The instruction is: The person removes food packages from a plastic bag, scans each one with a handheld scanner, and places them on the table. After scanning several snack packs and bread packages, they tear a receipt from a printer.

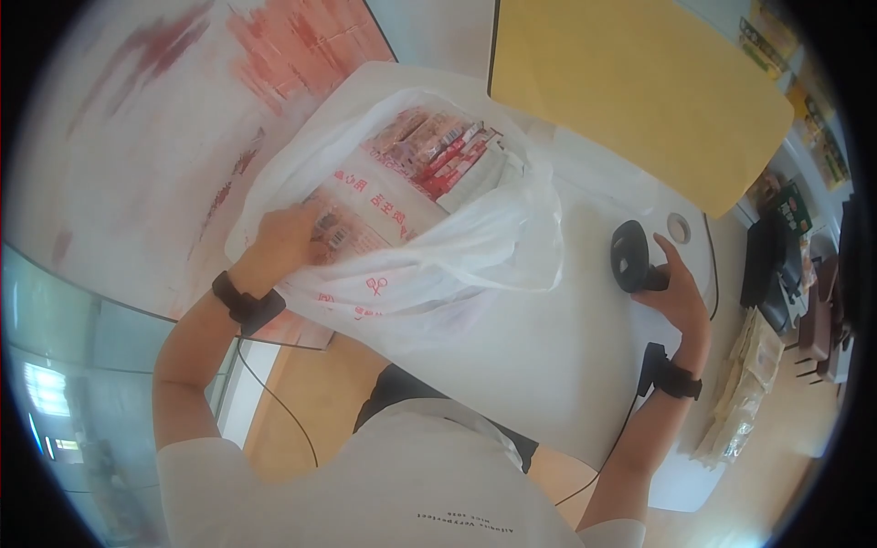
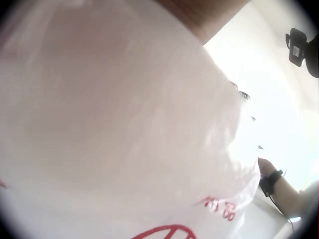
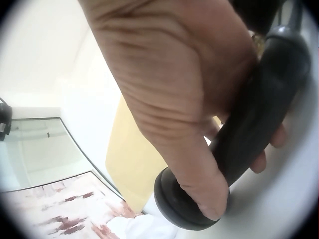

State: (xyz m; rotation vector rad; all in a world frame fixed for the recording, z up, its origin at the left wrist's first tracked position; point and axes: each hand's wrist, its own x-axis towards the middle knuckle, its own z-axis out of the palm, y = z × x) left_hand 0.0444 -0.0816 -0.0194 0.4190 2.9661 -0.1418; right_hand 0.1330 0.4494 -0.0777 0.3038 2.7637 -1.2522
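Observation:
A white plastic bag with red print stands open on the table, full of packaged goods. My left hand reaches into its left side and grips the edge of a clear snack packet with a barcode label; its fingertips are partly hidden. In the left wrist view the bag's film covers most of the frame. To the right of the bag, my right hand holds a black handheld barcode scanner close over the table. The right wrist view shows the thumb and fingers wrapped around the scanner's handle.
More snack packs and red-and-white packages fill the bag. A tape roll lies beyond the right hand. A yellow panel rises at the back; flat clear packages and dark items stand along the right side.

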